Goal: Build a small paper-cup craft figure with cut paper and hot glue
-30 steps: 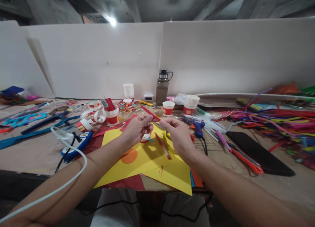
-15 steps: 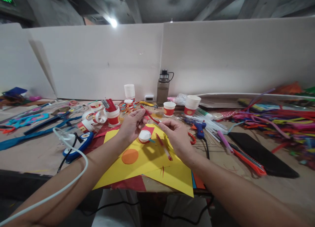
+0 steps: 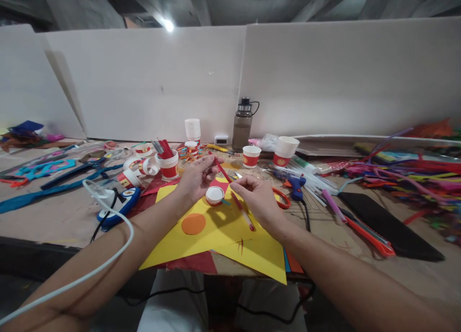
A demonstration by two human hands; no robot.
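Note:
My left hand (image 3: 199, 177) pinches one end of a thin red strip (image 3: 223, 171), probably paper. The strip slants down to my right hand (image 3: 258, 197), whose thumb and fingers close on its other end. Below my hands, a small white cup piece (image 3: 214, 195) with a blue tab sits on the yellow paper (image 3: 219, 233). A red pen (image 3: 243, 212) lies beside my right hand, partly covered by it. To the lower left on the same paper is an orange circle (image 3: 193, 223).
A paper cup (image 3: 251, 157) and a cup stack (image 3: 286, 150) stand behind my right hand, near a water bottle (image 3: 242, 130). A blue glue gun (image 3: 297, 188), orange-handled scissors (image 3: 284, 198) and a red cutter (image 3: 372, 238) lie rightward. A white cable (image 3: 122, 260) crosses my left forearm.
The red strip looks straighter between my hands and points more steeply downward. My view has shifted slightly, so the table appears a little to the right.

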